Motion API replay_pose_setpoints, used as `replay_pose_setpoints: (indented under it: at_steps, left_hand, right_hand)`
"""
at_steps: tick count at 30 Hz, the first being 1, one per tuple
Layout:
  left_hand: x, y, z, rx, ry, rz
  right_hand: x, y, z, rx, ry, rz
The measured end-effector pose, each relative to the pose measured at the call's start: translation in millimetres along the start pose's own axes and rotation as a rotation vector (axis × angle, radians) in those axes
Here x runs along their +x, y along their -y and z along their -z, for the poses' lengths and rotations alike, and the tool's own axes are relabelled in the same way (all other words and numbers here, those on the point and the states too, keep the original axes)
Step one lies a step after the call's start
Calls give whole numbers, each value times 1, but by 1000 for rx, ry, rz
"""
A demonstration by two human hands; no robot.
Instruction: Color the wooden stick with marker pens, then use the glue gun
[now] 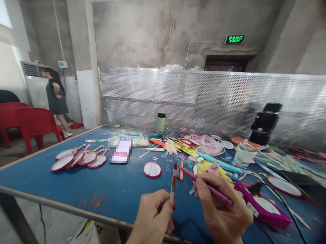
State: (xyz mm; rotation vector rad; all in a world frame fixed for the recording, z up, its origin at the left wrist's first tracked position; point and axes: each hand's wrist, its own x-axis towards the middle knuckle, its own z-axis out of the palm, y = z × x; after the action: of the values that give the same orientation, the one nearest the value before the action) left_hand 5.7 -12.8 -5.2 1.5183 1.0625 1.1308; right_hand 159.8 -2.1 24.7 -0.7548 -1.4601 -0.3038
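My left hand [153, 217] is closed in a pinch on a thin wooden stick [173, 182] held upright, partly coloured red near its top. My right hand [221, 207] grips a purple marker pen [203, 185] like a pencil, its tip pointing left toward the stick's upper end. Both hands hover over the near edge of the blue table [100, 187]. Just beyond the stick lies a round red-rimmed white disc [152, 169].
Several red-rimmed round fans [77, 158] lie at the table's left. Craft clutter, a white cup [244, 156], a green bottle [160, 122] and a pink glue gun [264, 207] with cable fill the right. Red chairs [30, 123] and a standing person [56, 95] are at left. A perforated metal screen [220, 99] backs the table.
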Motion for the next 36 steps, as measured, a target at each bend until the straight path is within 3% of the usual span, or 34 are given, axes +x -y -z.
replay_pose_setpoints:
  at_steps: [10, 16, 23, 28, 36]
  left_hand:
    - [0, 4, -1, -8, -8, -15]
    - [0, 6, 1, -3, 4, -25]
    - [-4, 10, 0, 23, -23, -61]
    - [0, 15, 6, 59, 51, -87]
    - [-1, 3, 0, -67, -15, -36]
  right_hand:
    - [0, 1, -1, -9, -17, 10]
    - [1, 1, -1, 16, 42, 12]
    - [1, 5, 2, 49, -120, -34]
    - [-2, 4, 2, 118, -43, -73]
    - [-11, -7, -1, 152, -97, -120]
